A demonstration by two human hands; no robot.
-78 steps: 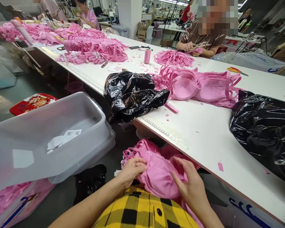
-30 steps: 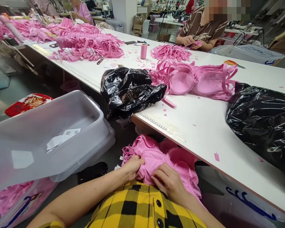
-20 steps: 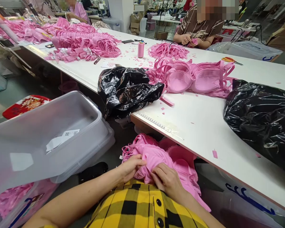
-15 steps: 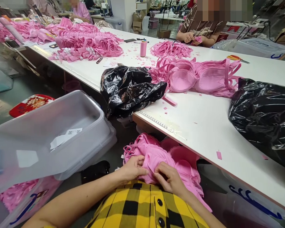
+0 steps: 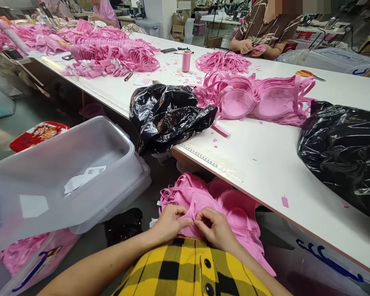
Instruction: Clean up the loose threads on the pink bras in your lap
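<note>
A heap of pink bras (image 5: 231, 207) lies in my lap, below the edge of the white table (image 5: 265, 164). My left hand (image 5: 168, 222) and my right hand (image 5: 216, 228) meet on the near side of the heap. Both pinch the same fold of pink fabric between thumb and fingers, fingertips almost touching. My yellow and black checked garment (image 5: 185, 271) fills the bottom of the view.
On the table lie two black plastic bags (image 5: 166, 113) (image 5: 342, 152), a stack of pink bras (image 5: 259, 100), strap piles (image 5: 222, 62), a pink thread spool (image 5: 186, 61) and scissors (image 5: 308, 75). A clear plastic tub (image 5: 58, 176) stands left. A person in a brown striped top (image 5: 262, 31) works opposite.
My right hand has slid left across the heap to meet my left hand. Both now pinch one fold of fabric close together.
</note>
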